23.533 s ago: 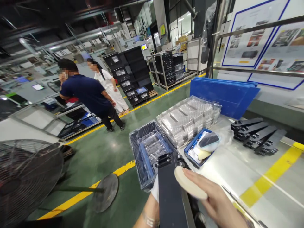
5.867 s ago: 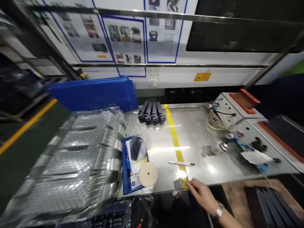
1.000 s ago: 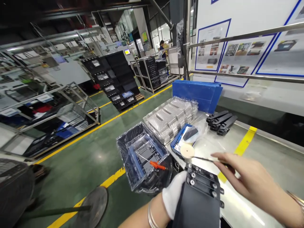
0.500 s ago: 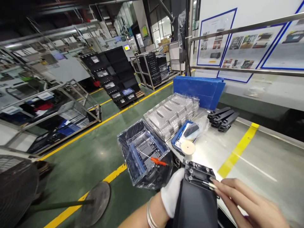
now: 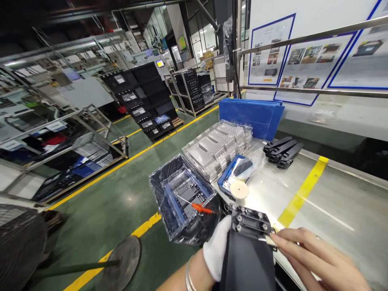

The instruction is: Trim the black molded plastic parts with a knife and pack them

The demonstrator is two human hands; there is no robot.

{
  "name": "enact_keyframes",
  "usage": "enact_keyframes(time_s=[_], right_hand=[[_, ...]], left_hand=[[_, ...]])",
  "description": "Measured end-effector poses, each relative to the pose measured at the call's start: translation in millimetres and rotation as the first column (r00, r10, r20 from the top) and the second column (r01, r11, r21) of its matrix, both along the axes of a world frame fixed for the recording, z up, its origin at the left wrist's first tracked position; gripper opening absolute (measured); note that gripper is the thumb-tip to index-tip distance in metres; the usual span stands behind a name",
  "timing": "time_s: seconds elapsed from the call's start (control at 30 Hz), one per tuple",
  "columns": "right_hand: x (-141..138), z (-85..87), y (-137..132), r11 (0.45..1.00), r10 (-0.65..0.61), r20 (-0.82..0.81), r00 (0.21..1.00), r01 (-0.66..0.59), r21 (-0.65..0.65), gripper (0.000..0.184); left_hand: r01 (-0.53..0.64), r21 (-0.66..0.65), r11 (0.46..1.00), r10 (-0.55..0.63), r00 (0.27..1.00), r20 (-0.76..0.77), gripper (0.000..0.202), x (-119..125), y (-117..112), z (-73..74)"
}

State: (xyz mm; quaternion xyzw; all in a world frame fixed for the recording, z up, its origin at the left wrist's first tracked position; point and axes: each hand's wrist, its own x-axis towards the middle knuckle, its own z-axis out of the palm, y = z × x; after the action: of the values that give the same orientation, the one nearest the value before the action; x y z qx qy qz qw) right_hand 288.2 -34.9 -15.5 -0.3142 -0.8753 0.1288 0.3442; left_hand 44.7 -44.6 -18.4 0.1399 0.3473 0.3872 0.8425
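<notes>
Pinching a pale tool [image 5: 270,240] between thumb and fingertips, the right hand [image 5: 315,252] works bare-skinned at the right edge of the black part [image 5: 248,258], the tips almost together and the other fingers loosely bent. And on the other side it's the left hand [image 5: 216,250], white-gloved, wrapped against the part's left flank, its fingertips out of sight behind it. The part itself slopes up at the bottom of the view, in front of the bench [image 5: 342,202], its screw-studded end pointing away from the wearer. Just beyond that end, a cream disc [image 5: 242,195] sits by the near corner of a blue tray [image 5: 226,184], and behind the tray comes a stack of clear trays [image 5: 216,143]. Blue sheets [image 5: 248,115] stand at the back, with black pieces [image 5: 283,151] piled to their right, short of the yellow tape [image 5: 304,192]. Over on the left, a plastic-lined crate [image 5: 162,208], and lying across it, an orange-handled screwdriver [image 5: 201,208], shaft pointing left!
</notes>
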Motion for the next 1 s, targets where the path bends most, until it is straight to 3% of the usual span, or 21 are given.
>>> enact_keyframes(time_s=[0.13,0.23,0.33,0.43,0.5,0.57,0.63,0.7,0.77,0.87,1.0], right_hand=[[-9,13.8,9,0.982,-0.098,-0.093,0.991,0.111,0.153,0.039],[-12,21.6,16,0.994,-0.002,-0.055,0.998,0.008,0.11,0.039],[-10,26.0,22,0.995,0.103,-0.027,0.994,-0.102,0.015,0.038],[-9,23.6,22,1.0,-0.012,-0.119,0.993,0.011,-0.009,0.033],[-14,17.6,19,0.988,-0.153,-0.189,0.97,0.152,-0.018,0.031],[-23,9.6,14,0.977,-0.212,-0.218,0.953,0.212,-0.026,0.033],[-34,1.6,9,0.979,-0.202,-0.236,0.951,0.204,-0.017,0.032],[-44,-4.9,5,0.98,-0.193,-0.246,0.95,0.199,-0.003,0.032],[-50,-8.9,4,0.978,-0.205,-0.245,0.948,0.211,-0.004,0.033],[-52,-8.6,5,0.976,-0.214,-0.238,0.947,0.213,-0.03,0.035],[-50,0.8,11,0.974,-0.227,-0.265,0.937,0.224,-0.04,0.034]], left_hand=[[-0.108,0.273,0.956,0.131,0.989,-0.069,0.032,-7,-3,-6.9],[-0.092,0.213,0.973,0.101,0.994,-0.03,0.03,-1,1,-13.6],[-0.085,0.123,0.989,0.081,0.996,0.038,0.031,8,9,-10.8],[-0.106,0.091,0.99,0.098,0.991,0.086,0.04,9,16,1.4],[-0.199,0.103,0.975,0.19,0.977,0.096,0.049,4,16,4.1],[-0.373,0.142,0.917,0.367,0.928,0.063,0.05,-6,9,-5.4],[-0.519,0.185,0.834,0.529,0.848,-0.008,0.044,-17,-1,-26.5],[-0.561,0.188,0.806,0.579,0.813,-0.061,0.043,-27,-9,-50.5],[-0.543,0.168,0.822,0.557,0.829,-0.044,0.046,-30,-14,-67.3],[-0.515,0.162,0.842,0.52,0.854,0.009,0.049,-24,-12,-72.1],[-0.615,0.243,0.75,0.648,0.757,-0.082,0.045,-13,-12,-66.1]])
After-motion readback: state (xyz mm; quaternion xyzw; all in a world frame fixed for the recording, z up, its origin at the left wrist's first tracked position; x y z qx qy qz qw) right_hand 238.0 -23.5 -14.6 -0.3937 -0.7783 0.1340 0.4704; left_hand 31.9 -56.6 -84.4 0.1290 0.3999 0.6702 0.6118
